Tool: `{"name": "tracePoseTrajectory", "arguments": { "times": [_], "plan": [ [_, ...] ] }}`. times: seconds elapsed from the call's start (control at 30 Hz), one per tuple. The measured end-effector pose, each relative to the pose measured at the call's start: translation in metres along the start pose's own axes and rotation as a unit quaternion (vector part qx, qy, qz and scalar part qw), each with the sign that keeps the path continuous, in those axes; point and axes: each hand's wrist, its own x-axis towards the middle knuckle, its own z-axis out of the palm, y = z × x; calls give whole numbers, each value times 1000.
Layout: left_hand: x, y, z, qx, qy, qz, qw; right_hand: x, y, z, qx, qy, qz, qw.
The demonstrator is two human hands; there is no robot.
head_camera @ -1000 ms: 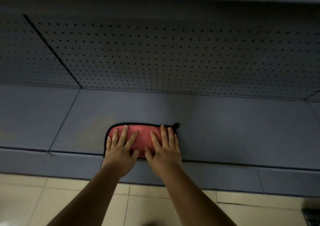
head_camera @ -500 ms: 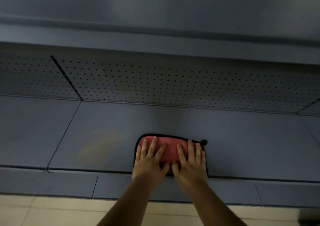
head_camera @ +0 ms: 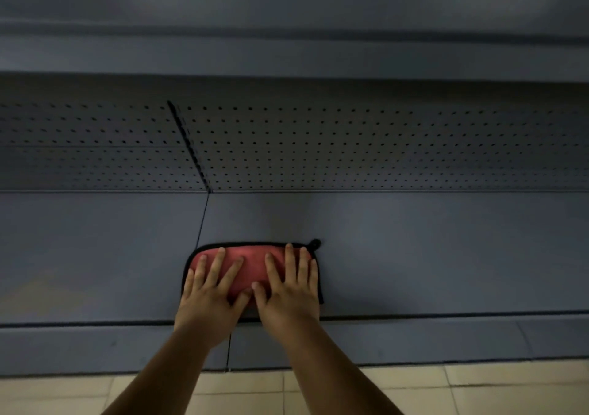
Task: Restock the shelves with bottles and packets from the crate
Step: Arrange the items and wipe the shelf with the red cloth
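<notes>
The cloth (head_camera: 251, 268) is being slid to the right along the shelf (head_camera: 414, 255). It is being pressed flat near the front edge by the left hand (head_camera: 210, 293) and right hand (head_camera: 288, 290), fingers spread straight.

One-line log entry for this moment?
left hand: flat on red cloth | right hand: flat on cloth | cloth on shelf
</notes>
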Motion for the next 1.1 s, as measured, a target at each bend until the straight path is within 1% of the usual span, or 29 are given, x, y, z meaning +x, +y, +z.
{"name": "tracePoseTrajectory", "arguments": {
  "times": [0.07, 0.13, 0.2, 0.3, 0.4, 0.47, 0.53, 0.6, 0.67, 0.73, 0.83, 0.97, 1.03, 1.1],
  "plan": [
    [1, 9, 0, 0, -2, -13, 1000, -1, 7, 0, 2, 34, -1, 999],
    [3, 29, 2, 4, -5, -21, 1000, -3, 22, -5, -1, 20, -1, 1000],
    [7, 52, 3, 2, -13, -6, 1000, -4, 46, -14, -12, 3, 8, 1000],
    [20, 93, 4, 1, -25, 30, 999, -2, 90, -33, -27, 13, 29, 999],
    [37, 139, 4, 3, -43, 59, 997, 2, 133, -49, -51, 8, 56, 997],
    [50, 158, 2, -7, -52, 62, 997, 5, 149, -57, -61, -3, 76, 995],
    [58, 162, 1, -6, -47, 63, 997, 7, 145, -62, -65, 0, 94, 993],
    [60, 155, 2, -2, -39, 72, 997, 7, 131, -59, -50, 15, 103, 993],
    [61, 141, 2, -5, -33, 77, 996, 11, 112, -52, -29, -27, 106, 994],
    [67, 121, -1, -18, -27, 62, 998, 23, 95, -46, -1, -23, 103, 994],
    [77, 72, -13, -25, -18, 20, 999, 47, 53, -41, 18, -21, 63, 998],
    [75, -4, -24, -3, -17, -26, 1000, 69, -12, -26, -2, -54, -1, 999],
    [72, -21, -25, 8, -20, -41, 999, 75, -26, -20, -1, -62, -19, 998],
    [74, -18, -24, 17, -31, -57, 998, 78, -21, -17, -2, -65, -28, 997]
  ]
}}
